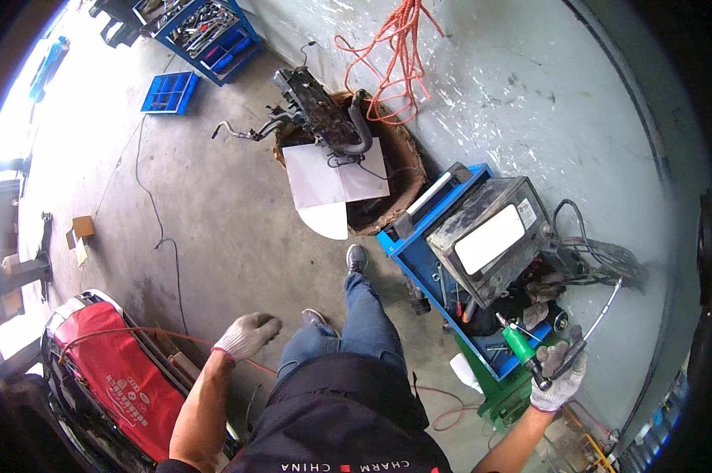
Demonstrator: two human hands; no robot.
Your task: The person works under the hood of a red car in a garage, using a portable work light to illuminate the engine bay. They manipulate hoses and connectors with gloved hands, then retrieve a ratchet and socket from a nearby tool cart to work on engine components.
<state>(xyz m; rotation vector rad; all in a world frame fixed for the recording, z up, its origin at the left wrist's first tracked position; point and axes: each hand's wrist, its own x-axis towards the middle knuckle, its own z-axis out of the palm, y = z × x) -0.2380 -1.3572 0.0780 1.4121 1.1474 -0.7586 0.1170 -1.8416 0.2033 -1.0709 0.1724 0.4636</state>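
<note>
My left hand (pixel 249 335), in a pale knit glove, hovers left of my legs with its fingers curled in. Nothing shows in it. My right hand (pixel 562 372), gloved too, is closed around the black handle of a long tool with a silver shaft (pixel 604 314), pointing up and right. A green power tool with a black end (pixel 518 345) lies against its fingers; whether they grip it as well is hard to tell. Just beyond stands a blue tool cart (pixel 419 251) bearing a black car battery (pixel 488 236) and loose hand tools.
A dark engine part (pixel 316 106) and white sheets (pixel 316 169) rest on a round brown container (pixel 407 154) by the wall. Red rope (pixel 403 59) hangs above. A red cover (pixel 108 370) lies lower left, a blue tray (pixel 169 93) farther off. Hoses and a cable (pixel 157 213) cross the floor.
</note>
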